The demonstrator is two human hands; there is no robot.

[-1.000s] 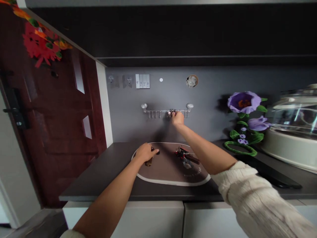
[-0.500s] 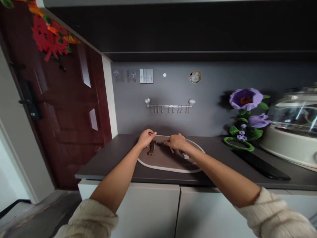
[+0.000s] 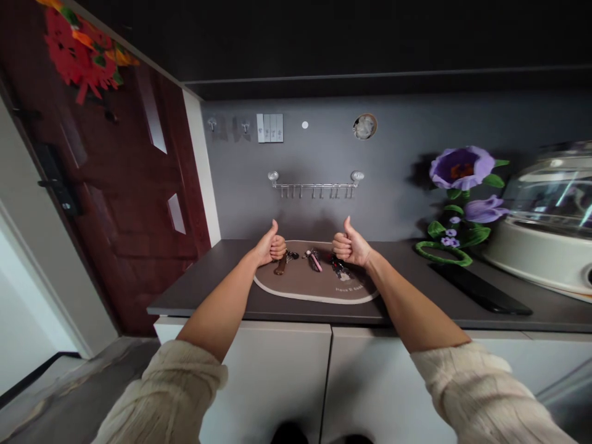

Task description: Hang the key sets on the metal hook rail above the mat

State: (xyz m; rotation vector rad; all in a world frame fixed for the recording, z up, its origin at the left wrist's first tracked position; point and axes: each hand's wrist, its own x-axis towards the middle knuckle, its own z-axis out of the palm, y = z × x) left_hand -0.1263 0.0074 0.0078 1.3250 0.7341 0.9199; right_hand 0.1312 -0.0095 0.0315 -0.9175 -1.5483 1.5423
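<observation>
and here both thumbs are pointing up: the left hand (image 3: pixel 271 244) and the right hand (image 3: pixel 351 245) are keeping their fingers curled shut, gripping nothing that is showing. three keychains are lying on the mat: the brown keychain (image 3: pixel 280 266) is resting near the left hand, the pink keychain (image 3: pixel 315 261) is sitting in the middle, the dark keychain (image 3: pixel 341 270) is lying near the right hand. judging by that, the handling is looking finished, nothing visibly waiting in hand. the mat (image 3: pixel 303 296) is covering part of the dark counter (image 3: pixel 198 277), and a hooked rail (image 3: pixel 319 185) is hanging above. rightward, a black slab (image 3: pixel 483 293) is lying beside purple flowers (image 3: pixel 462 168); leftward, a dark red door (image 3: pixel 115 234) is standing.
</observation>
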